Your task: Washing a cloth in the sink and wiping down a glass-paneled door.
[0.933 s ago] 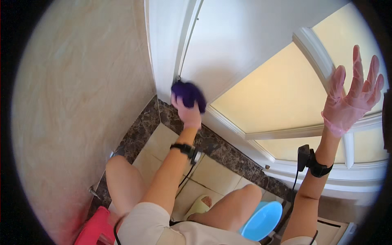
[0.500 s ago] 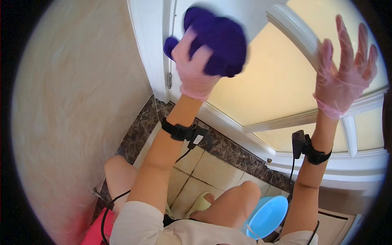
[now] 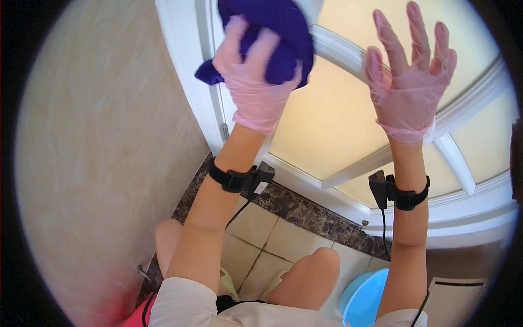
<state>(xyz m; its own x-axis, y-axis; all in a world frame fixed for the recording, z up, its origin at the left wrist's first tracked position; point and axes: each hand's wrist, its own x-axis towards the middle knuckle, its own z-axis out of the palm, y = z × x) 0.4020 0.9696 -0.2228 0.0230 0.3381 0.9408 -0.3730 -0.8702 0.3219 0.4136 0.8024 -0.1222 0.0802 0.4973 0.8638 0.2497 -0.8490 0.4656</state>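
Note:
Gloved in thin pink plastic, my left hand point(image 3: 253, 76) grips a bunched dark purple cloth point(image 3: 291, 38) against the hinge side of a white door point(image 3: 340, 174). A loose end of the cloth hangs out left of my fingers. My right hand point(image 3: 408, 90), in a matching glove, is raised in front of the door's frosted panes with its fingers spread and nothing in it. Whether its palm touches the door, I cannot tell. A black strap with a small box is on each forearm.
A light blue basin point(image 3: 368, 300) stands on the tiled floor point(image 3: 289, 240) by my right knee. Left of me is a beige wall point(image 3: 103, 136). A dark marble sill point(image 3: 305, 212) runs below the door. Something red point(image 3: 140, 317) lies at the lower left. Cables trail from both arm straps.
My left hand and the cloth have shifted slightly left and up. My right hand has moved left along the door, fingers still spread. The view has shifted too.

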